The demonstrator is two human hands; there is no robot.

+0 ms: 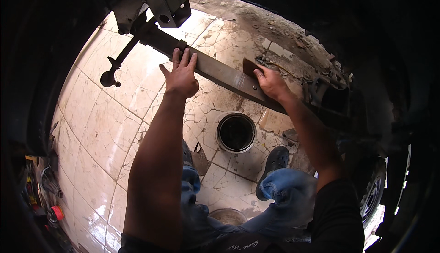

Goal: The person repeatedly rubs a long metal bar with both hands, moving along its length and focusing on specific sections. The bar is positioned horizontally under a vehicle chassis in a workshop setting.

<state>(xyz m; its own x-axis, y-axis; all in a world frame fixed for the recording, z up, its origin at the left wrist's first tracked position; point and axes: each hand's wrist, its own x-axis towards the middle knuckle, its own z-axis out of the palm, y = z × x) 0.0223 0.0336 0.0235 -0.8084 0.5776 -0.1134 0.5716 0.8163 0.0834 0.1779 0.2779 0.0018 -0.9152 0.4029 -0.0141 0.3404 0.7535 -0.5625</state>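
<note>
A long metal beam (215,70) slants across the view from upper left to lower right. On its middle my left hand (182,78) lies with fingers stretched out and thumb apart. Farther right, my right hand (272,84) is closed on a brown sheet that looks like sandpaper (250,66), held against the beam's upper edge. A bolt or hole shows on the beam just left of that hand. Brackets (167,12) sit at the beam's far left end, with a dark rod and ball-shaped joint (110,78) hanging beside them.
Below the beam, a round open can (236,132) stands on cracked tiles (105,129), near my shoe (276,159). Rubble (279,28) lies at the back right. A wheel (373,191) is at the lower right; tools and a red-ended object (57,212) are at lower left.
</note>
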